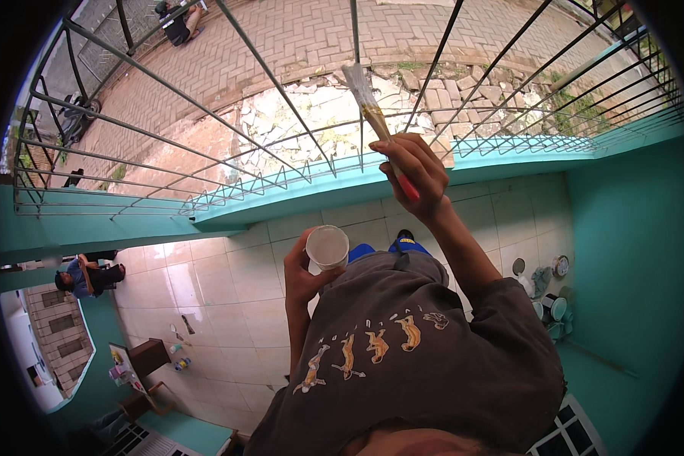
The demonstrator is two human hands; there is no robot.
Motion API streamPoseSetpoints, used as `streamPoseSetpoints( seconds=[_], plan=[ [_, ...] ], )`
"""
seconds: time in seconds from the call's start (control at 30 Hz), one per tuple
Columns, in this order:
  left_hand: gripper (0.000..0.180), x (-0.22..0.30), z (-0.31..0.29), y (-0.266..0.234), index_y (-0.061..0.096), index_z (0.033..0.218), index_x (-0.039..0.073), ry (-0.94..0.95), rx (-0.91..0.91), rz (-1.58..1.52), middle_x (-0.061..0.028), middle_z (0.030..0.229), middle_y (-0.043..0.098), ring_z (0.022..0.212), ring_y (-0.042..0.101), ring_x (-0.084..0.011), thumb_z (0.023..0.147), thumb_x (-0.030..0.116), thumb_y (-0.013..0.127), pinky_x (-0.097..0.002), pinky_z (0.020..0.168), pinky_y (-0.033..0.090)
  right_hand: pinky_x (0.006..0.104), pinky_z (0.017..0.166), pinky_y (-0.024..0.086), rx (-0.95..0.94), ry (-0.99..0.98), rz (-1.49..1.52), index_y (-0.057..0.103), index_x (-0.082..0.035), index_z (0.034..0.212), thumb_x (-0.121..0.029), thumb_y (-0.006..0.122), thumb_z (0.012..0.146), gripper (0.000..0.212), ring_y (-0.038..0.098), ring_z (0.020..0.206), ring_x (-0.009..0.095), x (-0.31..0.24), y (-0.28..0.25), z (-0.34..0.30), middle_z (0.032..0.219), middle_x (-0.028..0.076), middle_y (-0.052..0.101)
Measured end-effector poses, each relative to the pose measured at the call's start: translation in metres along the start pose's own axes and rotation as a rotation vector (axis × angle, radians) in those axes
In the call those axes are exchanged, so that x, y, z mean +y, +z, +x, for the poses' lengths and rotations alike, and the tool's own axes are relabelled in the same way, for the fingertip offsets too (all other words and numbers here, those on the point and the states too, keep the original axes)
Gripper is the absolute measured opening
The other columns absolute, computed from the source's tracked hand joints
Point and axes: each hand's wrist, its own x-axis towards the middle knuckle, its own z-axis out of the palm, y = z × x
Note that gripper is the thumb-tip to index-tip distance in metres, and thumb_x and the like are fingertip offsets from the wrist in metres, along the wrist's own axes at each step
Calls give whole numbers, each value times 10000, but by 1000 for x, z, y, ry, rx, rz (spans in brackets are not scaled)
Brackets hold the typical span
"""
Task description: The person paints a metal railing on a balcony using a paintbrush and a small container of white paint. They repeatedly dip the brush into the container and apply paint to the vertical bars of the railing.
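Observation:
In my right hand [418, 171] is a paintbrush [369, 106], gripped by its red-ended handle with the bristles pointing up and away from me. Its pale, paint-covered bristles overlap an upright bar of the dark metal fence [356, 30]; whether they touch it I cannot tell. My left hand [300, 280] is wrapped round a small white cup [331, 267], held upright in front of my shirt. Something pale grey-white shows inside the cup, perhaps its contents or its bottom. Below the bars runs a turquoise low wall [319, 178].
Tubs [558, 308] and a plastic bag [540, 281] sit on the tiled floor [254, 273] by the right wall. A seated person [80, 277] is at left, near a small table [129, 372]. Beyond the fence lie broken stones [296, 114], a paved road and another person [176, 29].

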Motion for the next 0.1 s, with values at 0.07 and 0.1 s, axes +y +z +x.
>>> streamPoseSetpoints(
  seconds=[0.07,0.1],
  plan=[
    [666,0,0,0,595,1228,30,-2,-2,2,-65,1129,663,1084,618,-185,623,100,866,-356,974,457,372,647,547,-12,20,24,606,4,1146,38,767,704,472,664,793,298,-6,-4,-5,921,148,675],
    [661,-1,0,-1,595,1229,31,2,-4,5,-65,1134,661,1084,618,-187,629,101,863,-357,978,455,372,647,547,-11,22,25,606,4,1146,38,767,704,472,664,793,298,-6,-4,-6,921,148,675]
  ],
)
